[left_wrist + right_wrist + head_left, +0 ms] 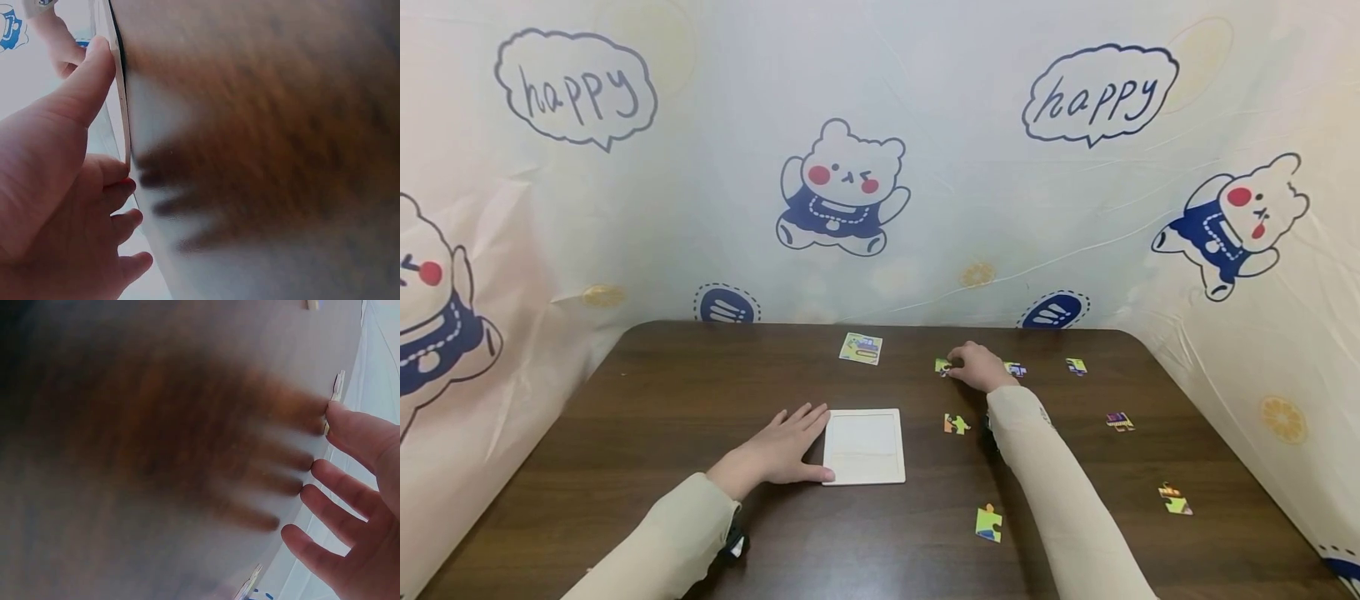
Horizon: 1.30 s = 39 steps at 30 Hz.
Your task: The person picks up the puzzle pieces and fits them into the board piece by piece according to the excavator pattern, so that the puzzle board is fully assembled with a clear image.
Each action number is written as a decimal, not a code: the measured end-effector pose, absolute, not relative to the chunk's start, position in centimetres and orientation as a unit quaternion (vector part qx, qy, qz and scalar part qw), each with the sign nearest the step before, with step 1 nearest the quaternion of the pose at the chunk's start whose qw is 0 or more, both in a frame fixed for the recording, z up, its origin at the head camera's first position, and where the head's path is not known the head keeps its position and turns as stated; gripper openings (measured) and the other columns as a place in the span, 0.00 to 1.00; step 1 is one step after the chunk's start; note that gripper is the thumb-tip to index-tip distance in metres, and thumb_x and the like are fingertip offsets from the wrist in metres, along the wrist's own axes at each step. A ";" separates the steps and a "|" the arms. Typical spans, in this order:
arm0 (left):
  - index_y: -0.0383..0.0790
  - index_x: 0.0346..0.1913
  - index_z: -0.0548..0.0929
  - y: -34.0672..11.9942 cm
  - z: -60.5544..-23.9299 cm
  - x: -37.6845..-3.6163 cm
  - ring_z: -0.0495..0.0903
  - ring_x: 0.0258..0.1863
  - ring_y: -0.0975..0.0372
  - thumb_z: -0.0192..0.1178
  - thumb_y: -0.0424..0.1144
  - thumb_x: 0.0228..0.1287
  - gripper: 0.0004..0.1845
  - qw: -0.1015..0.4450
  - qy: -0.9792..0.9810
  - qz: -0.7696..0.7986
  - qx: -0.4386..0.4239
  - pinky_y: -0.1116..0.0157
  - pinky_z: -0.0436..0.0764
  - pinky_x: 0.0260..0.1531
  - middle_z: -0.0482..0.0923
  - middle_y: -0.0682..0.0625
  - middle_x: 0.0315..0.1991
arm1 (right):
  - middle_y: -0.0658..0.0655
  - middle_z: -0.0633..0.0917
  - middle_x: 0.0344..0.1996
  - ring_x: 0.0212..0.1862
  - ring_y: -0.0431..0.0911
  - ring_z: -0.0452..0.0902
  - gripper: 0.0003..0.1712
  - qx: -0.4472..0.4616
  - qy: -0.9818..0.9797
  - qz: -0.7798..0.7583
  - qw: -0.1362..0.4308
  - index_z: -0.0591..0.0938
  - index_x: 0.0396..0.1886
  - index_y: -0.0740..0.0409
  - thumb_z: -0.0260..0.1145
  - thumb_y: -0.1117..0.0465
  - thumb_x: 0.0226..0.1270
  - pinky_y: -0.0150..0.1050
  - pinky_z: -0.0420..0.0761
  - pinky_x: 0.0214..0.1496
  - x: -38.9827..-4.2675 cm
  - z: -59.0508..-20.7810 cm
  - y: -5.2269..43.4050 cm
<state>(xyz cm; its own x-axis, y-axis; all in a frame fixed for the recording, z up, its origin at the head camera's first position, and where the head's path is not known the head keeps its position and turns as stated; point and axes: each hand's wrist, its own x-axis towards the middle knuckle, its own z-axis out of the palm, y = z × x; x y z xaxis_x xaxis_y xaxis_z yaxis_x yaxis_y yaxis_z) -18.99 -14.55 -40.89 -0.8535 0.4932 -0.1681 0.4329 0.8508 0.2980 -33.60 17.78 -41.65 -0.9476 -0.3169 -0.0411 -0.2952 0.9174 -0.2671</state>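
We see a dark wood-grain table walled on three sides by a creased, glossy cloth printed with bears and "happy" bubbles. Our left hand lies flat, fingers straight, against the left edge of a pale square tray; the left wrist view shows the thumb pressed along that thin wooden edge. The tray sits near the table's middle, its shallow recess bare.

Our right hand reaches to the far side, fingertips touching a green piece; its fingers look relaxed, gripping nothing. A blue piece lies just beside that hand. The right sleeve crosses the table between an orange piece and a purple piece. A picture card lies flat beyond the tray. Other knobbed, flat pieces lie scattered, well apart.
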 end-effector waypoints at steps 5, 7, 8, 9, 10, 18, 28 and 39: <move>0.30 0.68 0.58 -14.5 -41.1 -19.0 0.48 0.68 0.46 0.61 0.61 0.53 0.49 0.119 0.957 0.115 0.240 0.43 0.47 0.62 0.52 0.39 0.69 | 0.60 0.77 0.45 0.47 0.53 0.74 0.16 -0.158 0.978 -0.132 0.038 0.81 0.48 0.60 0.65 0.58 0.61 0.51 0.73 0.49 -33.5 -41.5 17.8; 0.30 0.68 0.58 -14.5 -41.2 -19.1 0.49 0.68 0.46 0.61 0.62 0.52 0.49 0.117 0.957 0.109 0.241 0.44 0.47 0.62 0.52 0.39 0.69 | 0.60 0.77 0.44 0.46 0.53 0.74 0.15 -0.155 0.978 -0.134 0.038 0.81 0.47 0.59 0.65 0.58 0.61 0.50 0.73 0.48 -33.4 -41.5 17.8; 0.31 0.68 0.58 -14.5 -41.2 -19.1 0.49 0.68 0.46 0.61 0.62 0.52 0.50 0.117 0.958 0.107 0.240 0.44 0.47 0.62 0.53 0.39 0.69 | 0.60 0.77 0.44 0.45 0.52 0.74 0.15 -0.155 0.978 -0.136 0.038 0.81 0.46 0.60 0.65 0.59 0.61 0.50 0.73 0.48 -33.4 -41.5 17.8; 0.30 0.68 0.58 -14.5 -41.2 -19.1 0.49 0.68 0.46 0.61 0.62 0.52 0.50 0.116 0.958 0.105 0.240 0.44 0.47 0.62 0.53 0.39 0.69 | 0.59 0.77 0.44 0.45 0.52 0.73 0.15 -0.153 0.978 -0.138 0.039 0.81 0.46 0.60 0.66 0.59 0.61 0.50 0.73 0.48 -33.4 -41.5 17.9; 0.30 0.68 0.58 -14.4 -41.2 -19.2 0.49 0.68 0.46 0.61 0.62 0.52 0.50 0.116 0.958 0.104 0.240 0.44 0.47 0.62 0.53 0.39 0.69 | 0.59 0.77 0.44 0.45 0.52 0.73 0.15 -0.153 0.978 -0.139 0.039 0.81 0.46 0.60 0.66 0.59 0.60 0.50 0.73 0.47 -33.4 -41.5 17.9; 0.30 0.67 0.59 -14.3 -41.1 -19.1 0.50 0.68 0.47 0.60 0.63 0.52 0.50 0.118 0.959 0.093 0.239 0.45 0.48 0.62 0.54 0.40 0.69 | 0.58 0.78 0.44 0.46 0.51 0.74 0.16 -0.178 0.971 -0.160 0.024 0.80 0.45 0.61 0.66 0.58 0.60 0.49 0.74 0.49 -33.3 -41.1 16.8; 0.30 0.68 0.58 -14.4 -41.2 -19.0 0.49 0.68 0.47 0.60 0.62 0.52 0.50 0.121 0.960 0.093 0.236 0.46 0.48 0.63 0.52 0.39 0.69 | 0.54 0.79 0.45 0.48 0.47 0.74 0.16 -0.230 0.958 -0.169 0.016 0.80 0.46 0.58 0.67 0.57 0.60 0.44 0.74 0.49 -31.4 -39.7 12.5; 0.30 0.68 0.58 -14.4 -41.5 -19.3 0.49 0.68 0.48 0.59 0.65 0.51 0.51 0.124 0.960 0.081 0.236 0.47 0.49 0.63 0.52 0.40 0.69 | 0.52 0.80 0.40 0.43 0.43 0.76 0.15 -0.326 0.931 -0.163 0.028 0.80 0.44 0.58 0.67 0.56 0.59 0.38 0.76 0.45 -28.4 -39.2 8.2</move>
